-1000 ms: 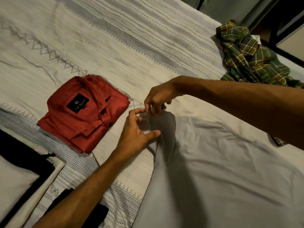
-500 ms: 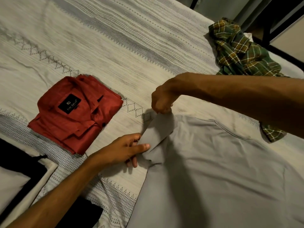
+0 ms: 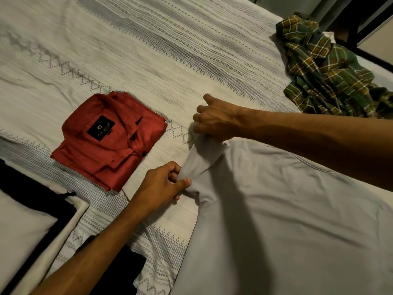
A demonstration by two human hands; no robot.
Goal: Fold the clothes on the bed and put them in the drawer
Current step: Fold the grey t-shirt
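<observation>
A grey T-shirt (image 3: 287, 220) lies spread on the bed at the lower right. Its left sleeve (image 3: 200, 165) is lifted off the bedspread. My right hand (image 3: 214, 119) grips the sleeve's far end from above. My left hand (image 3: 163, 184) pinches the sleeve's near edge between thumb and fingers. A folded red shirt (image 3: 110, 141) with a black label lies to the left of my hands. A crumpled green plaid shirt (image 3: 325, 67) sits at the far right of the bed.
The white patterned bedspread (image 3: 148, 50) covers the bed. A white pillow with black trim (image 3: 27, 226) lies at the lower left, and a dark cloth (image 3: 125, 271) shows at the bottom under my left forearm. Dark furniture (image 3: 365, 22) stands beyond the bed's top right corner.
My left hand slid from beside my right hand down the sleeve's near edge and now pinches it. My right hand kept hold of the sleeve's far end, stretching the sleeve between them.
</observation>
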